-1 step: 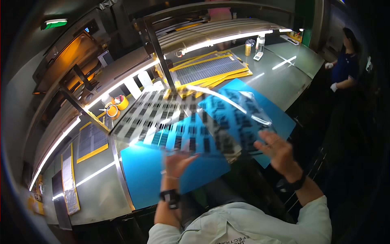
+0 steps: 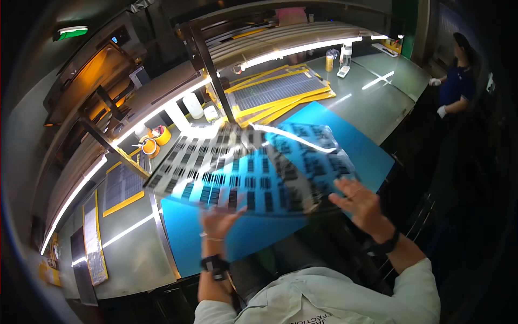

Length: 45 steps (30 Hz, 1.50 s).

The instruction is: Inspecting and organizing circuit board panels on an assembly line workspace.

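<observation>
A large clear film sheet, printed with rows of black rectangular patches, spreads over the bench and shines under the lamps. Beneath it are two blue sheets; one blue sheet shows at the near side, the other blue sheet at the right. My left hand is at the film's near edge, fingers stretched out and overlapping it, thumb apart; motion blurs the contact. At the film's right near corner, my right hand has its fingers spread. Whether its fingertips touch the film I cannot tell.
Yellow-edged dark patterned panels lie stacked behind the film. A lit metal frame post rises beside them. Orange tape rolls and a white bottle stand back left. A clear bottle is farther right. A person stands at far right.
My left hand has shifted left. My right hand has moved slightly left and down. The film's right part has dropped and spread flatter, its near edge coming toward me.
</observation>
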Each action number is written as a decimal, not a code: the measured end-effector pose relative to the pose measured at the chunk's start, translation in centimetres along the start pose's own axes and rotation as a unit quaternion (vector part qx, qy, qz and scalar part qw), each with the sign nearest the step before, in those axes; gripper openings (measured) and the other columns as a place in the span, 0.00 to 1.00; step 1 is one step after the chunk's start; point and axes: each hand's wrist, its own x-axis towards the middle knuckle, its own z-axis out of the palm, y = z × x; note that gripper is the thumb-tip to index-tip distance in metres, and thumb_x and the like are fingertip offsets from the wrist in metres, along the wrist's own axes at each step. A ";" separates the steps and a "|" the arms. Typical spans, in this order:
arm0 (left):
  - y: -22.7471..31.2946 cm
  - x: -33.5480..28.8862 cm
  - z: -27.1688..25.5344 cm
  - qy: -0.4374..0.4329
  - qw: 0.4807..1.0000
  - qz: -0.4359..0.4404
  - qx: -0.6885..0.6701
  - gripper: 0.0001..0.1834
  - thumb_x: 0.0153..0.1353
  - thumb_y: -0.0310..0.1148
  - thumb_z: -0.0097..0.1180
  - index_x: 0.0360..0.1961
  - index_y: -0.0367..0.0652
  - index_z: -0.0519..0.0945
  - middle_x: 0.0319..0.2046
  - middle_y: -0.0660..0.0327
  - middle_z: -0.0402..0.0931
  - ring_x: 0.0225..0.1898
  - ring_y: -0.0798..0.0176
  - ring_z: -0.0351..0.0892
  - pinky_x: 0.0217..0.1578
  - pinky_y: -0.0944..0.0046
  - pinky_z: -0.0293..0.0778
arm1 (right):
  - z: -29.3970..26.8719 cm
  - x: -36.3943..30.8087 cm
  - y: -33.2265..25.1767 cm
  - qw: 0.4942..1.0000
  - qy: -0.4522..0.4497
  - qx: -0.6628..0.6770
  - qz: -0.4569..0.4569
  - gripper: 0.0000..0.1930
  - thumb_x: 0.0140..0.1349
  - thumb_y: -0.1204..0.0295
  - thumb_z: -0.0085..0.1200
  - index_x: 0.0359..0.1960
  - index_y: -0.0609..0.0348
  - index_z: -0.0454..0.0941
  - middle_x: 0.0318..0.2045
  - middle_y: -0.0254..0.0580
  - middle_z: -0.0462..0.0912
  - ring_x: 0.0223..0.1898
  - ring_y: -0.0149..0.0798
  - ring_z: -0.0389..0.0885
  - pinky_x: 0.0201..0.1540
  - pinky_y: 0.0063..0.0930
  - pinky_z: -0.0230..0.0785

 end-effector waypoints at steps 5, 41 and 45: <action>9.5 -10.5 -0.1 0.200 0.966 0.037 0.161 0.38 0.55 0.59 0.41 0.54 0.35 0.63 0.52 0.43 0.64 0.53 0.42 0.65 0.50 0.41 0.63 | 8.7 -3.2 -3.2 0.993 -0.027 0.101 -0.049 0.14 0.53 0.73 0.47 0.40 0.44 0.79 0.47 0.39 0.76 0.50 0.41 0.73 0.54 0.39 0.64; 6.5 -27.5 -7.4 0.555 0.574 0.187 0.573 0.08 0.58 0.29 0.53 0.36 0.37 0.71 0.22 0.64 0.73 0.16 0.74 0.70 0.14 0.79 0.63 | 15.8 -6.4 -5.2 0.801 -0.083 0.368 0.465 0.08 0.50 0.77 0.55 0.22 0.61 0.67 0.18 0.37 0.71 0.21 0.31 0.68 0.27 0.25 0.64; 6.0 -27.5 -7.9 0.560 0.593 0.210 0.540 0.07 0.58 0.28 0.53 0.35 0.36 0.71 0.23 0.63 0.73 0.17 0.74 0.72 0.15 0.78 0.65 | 15.8 -6.8 -5.0 0.796 -0.076 0.378 0.467 0.07 0.50 0.77 0.55 0.22 0.62 0.67 0.17 0.36 0.72 0.20 0.30 0.71 0.26 0.24 0.65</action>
